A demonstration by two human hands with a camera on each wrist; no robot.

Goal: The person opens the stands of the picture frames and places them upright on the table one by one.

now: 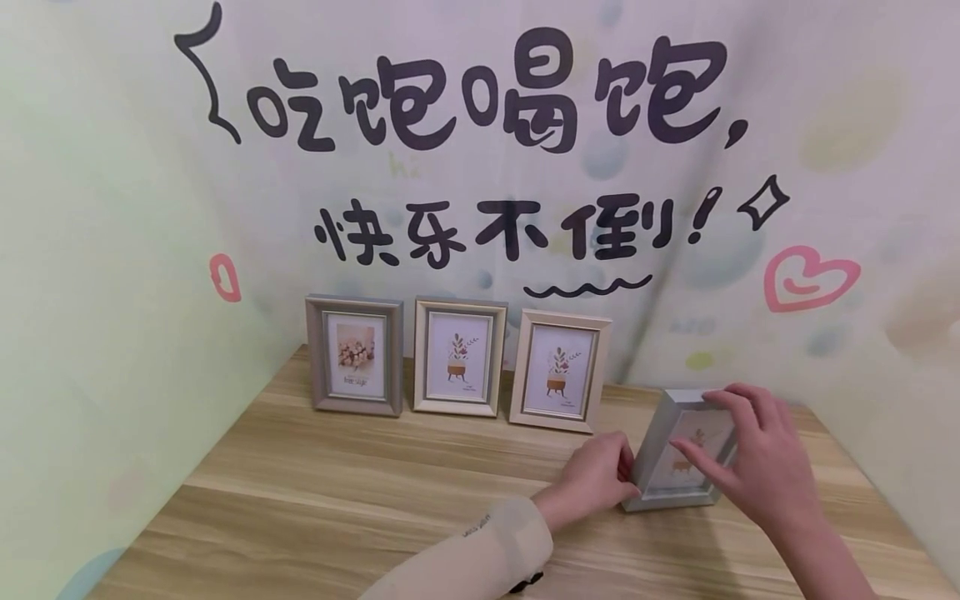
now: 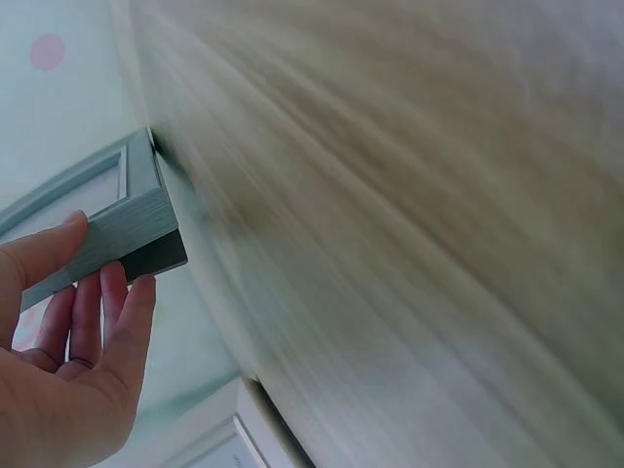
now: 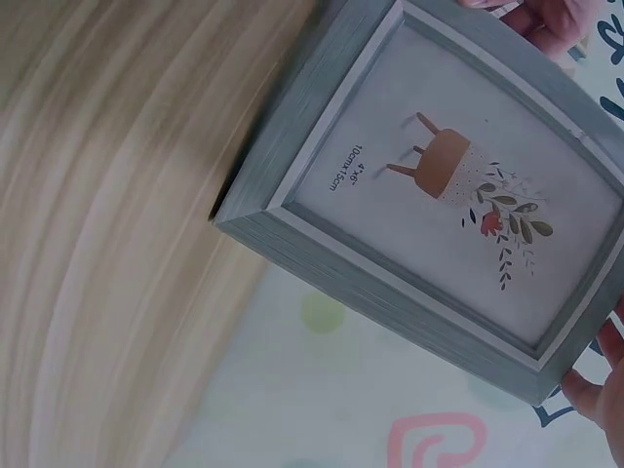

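Note:
A grey-blue picture frame (image 1: 651, 450) stands tilted back on the wooden table at the right, showing a print of a potted plant. My left hand (image 1: 592, 479) pinches its lower left side; in the left wrist view the thumb lies on the front edge and the fingers press the outer side. The right hand (image 1: 772, 462) grips the upper right corner, fingers over the top edge and thumb across the front. In the right wrist view the frame (image 3: 409, 327) fills the middle, with fingertips at its corner on the right. Its back is mostly hidden.
Three more picture frames stand in a row to the left: a brownish one (image 1: 318, 358), a cream one (image 1: 453, 408) and a beige one (image 1: 551, 419). Behind them hangs a printed cloth (image 1: 480, 175) with large black lettering. The wooden tabletop (image 1: 322, 508) stretches toward the front.

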